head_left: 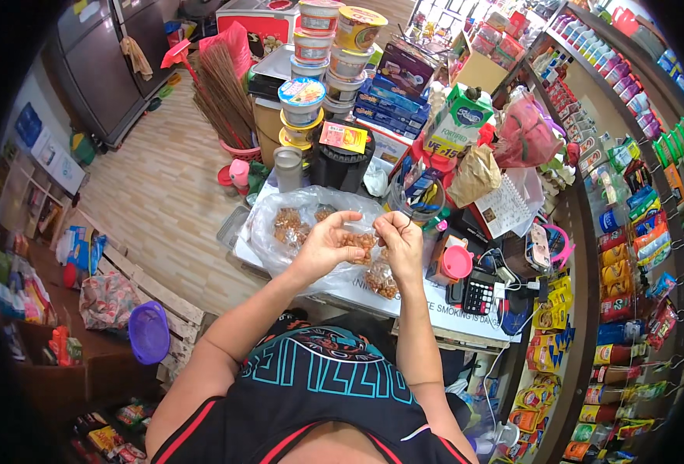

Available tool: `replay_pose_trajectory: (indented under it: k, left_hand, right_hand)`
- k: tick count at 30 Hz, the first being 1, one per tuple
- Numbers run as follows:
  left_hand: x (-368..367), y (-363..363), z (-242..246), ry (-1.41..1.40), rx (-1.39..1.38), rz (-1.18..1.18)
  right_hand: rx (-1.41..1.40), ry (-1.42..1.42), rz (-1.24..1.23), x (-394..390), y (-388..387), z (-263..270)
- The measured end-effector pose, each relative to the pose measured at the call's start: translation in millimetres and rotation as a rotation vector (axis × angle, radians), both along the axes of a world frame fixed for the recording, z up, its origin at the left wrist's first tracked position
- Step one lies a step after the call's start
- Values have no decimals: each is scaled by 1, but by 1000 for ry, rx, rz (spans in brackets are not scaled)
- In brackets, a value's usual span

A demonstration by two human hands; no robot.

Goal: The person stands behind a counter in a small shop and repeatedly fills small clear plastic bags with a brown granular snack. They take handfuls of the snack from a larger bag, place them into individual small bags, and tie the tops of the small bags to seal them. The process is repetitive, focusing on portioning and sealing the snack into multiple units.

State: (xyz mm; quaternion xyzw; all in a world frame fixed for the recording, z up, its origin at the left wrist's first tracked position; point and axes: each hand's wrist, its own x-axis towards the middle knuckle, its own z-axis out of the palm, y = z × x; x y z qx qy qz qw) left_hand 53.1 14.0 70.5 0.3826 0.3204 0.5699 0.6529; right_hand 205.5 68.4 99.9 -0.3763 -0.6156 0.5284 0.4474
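My left hand grips a small clear plastic bag of brown nuts, its thumb and fingers around the bag's side. At the right end of that bag, my right hand pinches the plastic between thumb and fingertips. Another filled nut bag lies on the table below my right hand, partly covered by it. Beside my left hand a large translucent plastic bag spreads open on the table, with several small nut bags inside it.
Stacked instant noodle cups, a grey tumbler and a black container stand behind the bags. A pen holder, a pink cup and a calculator are at right. Shelves of hanging sachets line the right side.
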Motion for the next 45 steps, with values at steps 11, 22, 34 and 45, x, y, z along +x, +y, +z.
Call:
replay_pose_trajectory:
  k: [11, 22, 34, 45]
  left_hand:
    - [-8, 10, 17, 147, 65, 266]
    - [-25, -5, 128, 175, 369, 650]
    - [-37, -15, 140, 138, 424, 734]
    - [-36, -12, 139, 416, 513, 963]
  right_hand:
    - [72, 71, 59, -7, -16, 22]
    - [349, 338, 79, -47, -35, 91]
    - [540, 226, 15, -77, -34, 82]
    - [629, 66, -41, -84, -37, 86]
